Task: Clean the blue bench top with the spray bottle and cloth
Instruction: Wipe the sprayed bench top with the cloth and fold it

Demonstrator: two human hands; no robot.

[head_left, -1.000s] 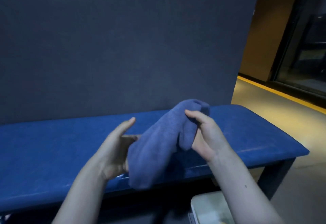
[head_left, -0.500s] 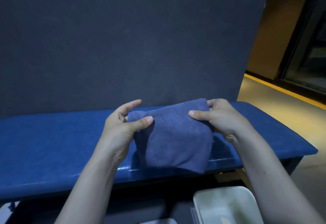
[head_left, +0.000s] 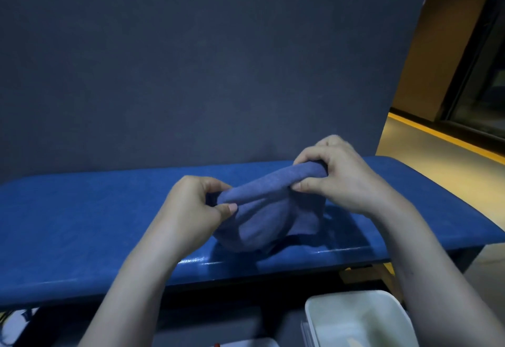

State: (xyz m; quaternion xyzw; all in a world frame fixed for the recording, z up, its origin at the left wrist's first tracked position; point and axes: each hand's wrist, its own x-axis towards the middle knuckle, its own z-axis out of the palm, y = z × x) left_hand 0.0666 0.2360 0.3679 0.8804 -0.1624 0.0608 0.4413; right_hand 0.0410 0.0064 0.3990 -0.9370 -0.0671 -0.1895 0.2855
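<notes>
The cloth [head_left: 262, 210] is held over the tabletop [head_left: 82, 226], wall [head_left: 191, 59] behind, tub [head_left: 355, 319] below right.

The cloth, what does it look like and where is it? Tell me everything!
The cloth is soft-looking, blue-purple fabric like a small towel. Its top edge is rolled or folded into a thick ridge, and the rest hangs bunched below, seeming to rest on the blue bench top. The left hand pinches one end of the ridge; the right hand grips the other end, held higher.
</notes>
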